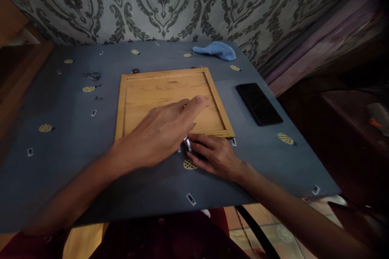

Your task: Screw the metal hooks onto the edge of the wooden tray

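A wooden panel with a raised frame [165,89] lies flat on the cloth-covered table. My left hand [161,131] reaches across its near part, fingers curled and thumb side up. A speck of yellow shows by those fingers, but what they hold is hidden. At the panel's near edge, my right hand [217,156] has its fingers closed around a small shiny curved metal piece [188,145]. The left fingertips come close to this piece; whether they touch it I cannot tell. The exact kind of metal piece is unclear.
A black phone [259,104] lies right of the panel, and a blue cloth [216,50] at the back. Small dark metal parts [92,75] sit on the left of the table [69,162]. A tiny dark fitting [135,71] rests behind the panel. Patterned wallpaper backs the table.
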Available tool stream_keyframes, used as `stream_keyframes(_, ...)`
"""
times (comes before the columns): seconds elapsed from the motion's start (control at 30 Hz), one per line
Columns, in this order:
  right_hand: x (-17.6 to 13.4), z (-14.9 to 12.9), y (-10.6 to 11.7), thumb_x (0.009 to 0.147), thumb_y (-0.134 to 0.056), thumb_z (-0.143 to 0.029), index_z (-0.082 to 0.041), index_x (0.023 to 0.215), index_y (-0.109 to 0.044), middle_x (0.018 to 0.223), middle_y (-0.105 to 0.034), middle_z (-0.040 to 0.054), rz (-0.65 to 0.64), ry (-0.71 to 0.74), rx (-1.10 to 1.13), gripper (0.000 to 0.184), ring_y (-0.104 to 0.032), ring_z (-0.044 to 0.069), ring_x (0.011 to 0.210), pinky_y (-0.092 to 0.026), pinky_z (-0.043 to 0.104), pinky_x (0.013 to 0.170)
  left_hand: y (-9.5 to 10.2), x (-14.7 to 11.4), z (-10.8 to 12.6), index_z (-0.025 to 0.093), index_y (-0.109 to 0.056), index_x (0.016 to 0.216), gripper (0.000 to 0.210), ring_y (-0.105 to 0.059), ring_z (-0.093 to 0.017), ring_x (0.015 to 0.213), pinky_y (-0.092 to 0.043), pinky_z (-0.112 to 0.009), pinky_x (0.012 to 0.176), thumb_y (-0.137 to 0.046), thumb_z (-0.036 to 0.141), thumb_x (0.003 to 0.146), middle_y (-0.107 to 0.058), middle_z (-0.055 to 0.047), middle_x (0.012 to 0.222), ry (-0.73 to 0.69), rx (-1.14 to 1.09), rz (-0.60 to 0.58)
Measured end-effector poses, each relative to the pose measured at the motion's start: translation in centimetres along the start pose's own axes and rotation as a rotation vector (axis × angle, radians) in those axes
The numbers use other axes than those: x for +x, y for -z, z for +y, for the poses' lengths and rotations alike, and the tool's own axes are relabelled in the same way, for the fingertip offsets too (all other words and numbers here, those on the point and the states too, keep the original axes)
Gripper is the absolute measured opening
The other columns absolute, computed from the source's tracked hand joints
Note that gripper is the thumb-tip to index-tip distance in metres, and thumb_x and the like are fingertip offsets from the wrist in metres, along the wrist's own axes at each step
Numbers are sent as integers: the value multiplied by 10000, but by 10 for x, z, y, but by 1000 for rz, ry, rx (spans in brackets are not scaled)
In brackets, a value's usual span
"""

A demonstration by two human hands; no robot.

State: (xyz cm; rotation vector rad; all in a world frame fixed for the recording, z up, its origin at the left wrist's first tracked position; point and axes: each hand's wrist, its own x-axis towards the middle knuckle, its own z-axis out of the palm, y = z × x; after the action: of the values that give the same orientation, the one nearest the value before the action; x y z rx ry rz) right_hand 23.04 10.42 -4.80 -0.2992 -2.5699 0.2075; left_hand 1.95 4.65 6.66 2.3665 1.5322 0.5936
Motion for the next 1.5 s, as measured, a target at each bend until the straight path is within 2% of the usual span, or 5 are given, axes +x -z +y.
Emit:
stream_keyframes(0.57,1,1,1,985,-546,-287,-147,934,-711,1109,-735,107,10,17,12,222,-726,173,791,-587,296,644,1,0,1,258,-392,1353,388,-655,-199,1013,-519,-310,825,-430,164,978,-645,-57,1174,-16,-41,43)
stream_keyframes(0.77,1,2,1,973,-570,-260,-135,985,-712,1153,-720,126,-17,12,42,190,-724,181,818,-589,305,650,17,-3,8,243,-394,1319,388,-638,-128,813,-494,-257,711,-447,125,952,-642,-8,1017,89,-78,229)
stream_keyframes(0.93,0,2,1,983,-554,-273,-134,1002,-704,1150,-713,130,-23,8,45,205,-722,191,866,-598,318,687,7,-7,-1,202,-496,1220,252,-665,-198,890,-497,-326,749,-461,217,971,-690,-45,1040,74,90,-59)
stream_keyframes(1.1,2,2,2,984,-549,-253,-129,991,-701,1139,-719,127,-26,19,44,196,-727,185,844,-599,309,679,-18,-19,-11,214,-552,1170,334,-638,-264,1036,-509,-383,813,-629,426,924,-651,-57,1130,162,182,-207)
stream_keyframes(1.5,1,3,3,1014,-491,-290,-134,1070,-689,1199,-704,128,-58,21,30,258,-724,198,923,-599,323,691,-40,-24,-8,200,-616,1159,426,-634,-253,994,-507,-378,801,-567,560,935,-657,-63,1059,208,223,-264)
